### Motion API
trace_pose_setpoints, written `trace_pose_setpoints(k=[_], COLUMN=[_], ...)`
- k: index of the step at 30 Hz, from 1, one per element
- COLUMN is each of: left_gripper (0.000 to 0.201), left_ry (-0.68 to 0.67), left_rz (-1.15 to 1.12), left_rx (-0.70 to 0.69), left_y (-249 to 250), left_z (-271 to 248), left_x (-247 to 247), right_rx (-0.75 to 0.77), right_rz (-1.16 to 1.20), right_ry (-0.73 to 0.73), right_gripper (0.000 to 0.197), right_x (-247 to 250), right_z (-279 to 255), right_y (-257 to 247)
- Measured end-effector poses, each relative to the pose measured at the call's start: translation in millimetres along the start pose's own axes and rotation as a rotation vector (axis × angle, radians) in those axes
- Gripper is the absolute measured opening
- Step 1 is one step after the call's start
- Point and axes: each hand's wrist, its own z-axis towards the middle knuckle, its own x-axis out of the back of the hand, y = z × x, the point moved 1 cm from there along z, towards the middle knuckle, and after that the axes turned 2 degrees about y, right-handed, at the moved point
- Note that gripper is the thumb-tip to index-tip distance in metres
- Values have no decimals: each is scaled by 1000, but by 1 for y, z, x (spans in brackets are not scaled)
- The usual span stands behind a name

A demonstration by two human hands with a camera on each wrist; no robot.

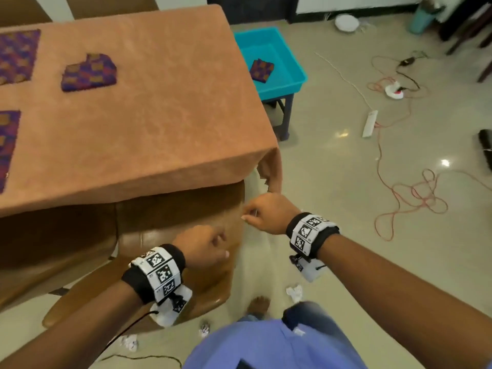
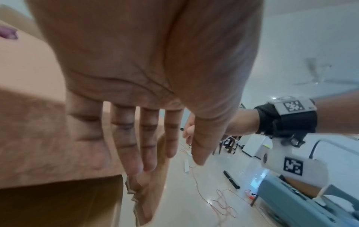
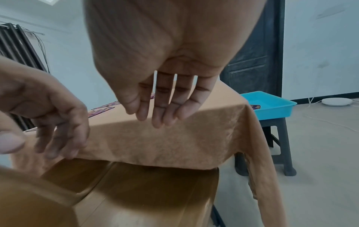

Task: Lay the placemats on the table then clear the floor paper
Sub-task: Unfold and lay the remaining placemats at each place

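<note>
Purple patterned placemats lie on the orange-clothed table (image 1: 165, 107): one flat at the far left (image 1: 17, 55), one folded (image 1: 89, 71), one at the left edge (image 1: 8, 145). A folded placemat (image 1: 262, 70) sits in the blue tray (image 1: 292, 62). Crumpled paper balls lie on the floor by my feet (image 1: 295, 292), (image 1: 204, 330), (image 1: 130, 342). My left hand (image 1: 213, 246) hangs over the chair back with straight fingers (image 2: 136, 150), empty. My right hand (image 1: 255, 214) hovers near the table's corner, its fingers (image 3: 157, 110) relaxed and holding nothing.
A brown chair (image 1: 173, 235) is pushed under the table's near edge. The tray stands on a dark stool (image 1: 286, 115) beside the table. Red and white cables (image 1: 415, 198), a power strip (image 1: 370, 123) and a white round device (image 1: 346, 22) lie on the tiled floor to the right.
</note>
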Motion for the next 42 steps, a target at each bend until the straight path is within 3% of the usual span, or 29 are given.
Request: trace_pose_setpoints(k=[8, 15, 23, 28, 32, 36, 42], left_gripper=[37, 33, 56, 73, 75, 69, 71], left_ry=[498, 678, 680, 731, 762, 682, 654], left_rz=[-84, -309, -360, -380, -389, -397, -472], left_rx=[201, 522, 843, 916, 946, 980, 940], left_y=[-4, -16, -60, -128, -170, -199, -221], left_z=[100, 150, 185, 194, 199, 210, 220], left_x=[76, 117, 164, 208, 242, 258, 261], right_rx=[157, 322, 473, 540, 529, 482, 211], right_rz=[-88, -129, -173, -127, -132, -82, 238], right_ry=[-38, -118, -264, -256, -246, -174, -62], right_gripper=[28, 25, 20, 22, 26, 34, 27], right_x=[51, 76, 77, 74, 71, 67, 58], right_z=[140, 257, 352, 435, 510, 585, 675], right_y=[98, 129, 116, 73, 29, -13, -55])
